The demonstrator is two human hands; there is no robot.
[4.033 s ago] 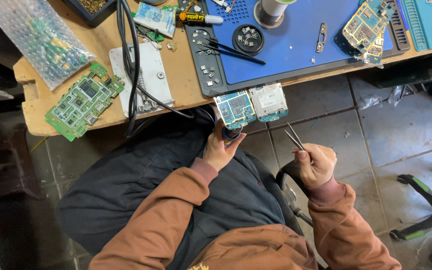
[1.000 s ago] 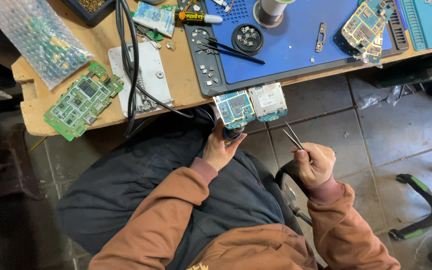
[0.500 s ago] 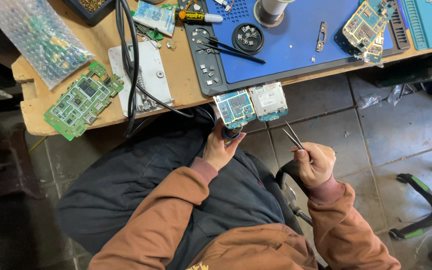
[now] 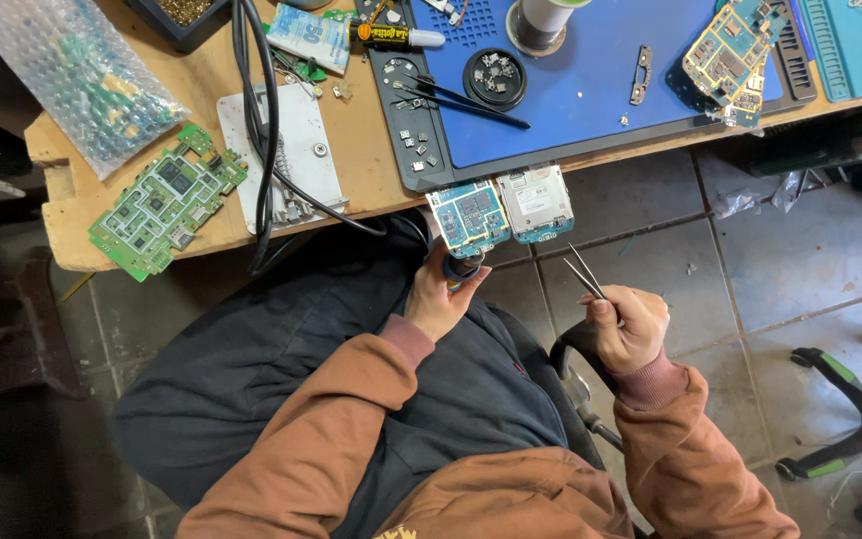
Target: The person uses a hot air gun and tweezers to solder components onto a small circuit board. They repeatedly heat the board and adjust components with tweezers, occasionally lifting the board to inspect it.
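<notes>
Head camera is looking down over my lap, where my brown sleeves are framing both hands above the tiled floor. My right hand [image 4: 629, 327] is closing its fingers [image 4: 601, 299] around a pair of metal tweezers [image 4: 583, 271], tips pointing up and away toward the boards. My left hand [image 4: 443, 297] is wrapping its fingers around a small dark holder under a blue circuit board [image 4: 468, 217], and a second, silver-shielded board [image 4: 536, 202] is sitting just beside it, both hovering at the near edge of the surface [image 4: 356, 150]. I am judging these boards to be light, stiff and fragile, best gripped by their bare edges, never by the tiny parts on top; the tweezers are looking slim and slippery, so I am pinching them mid-shaft. Farther off, a blue work mat [image 4: 591, 80] is carrying a round dish of small parts [image 4: 495, 78] and another bare board [image 4: 730, 50]. A green circuit board [image 4: 167, 200] is lying at the left, with black cables [image 4: 261, 130] crossing a grey plate [image 4: 296, 150].
</notes>
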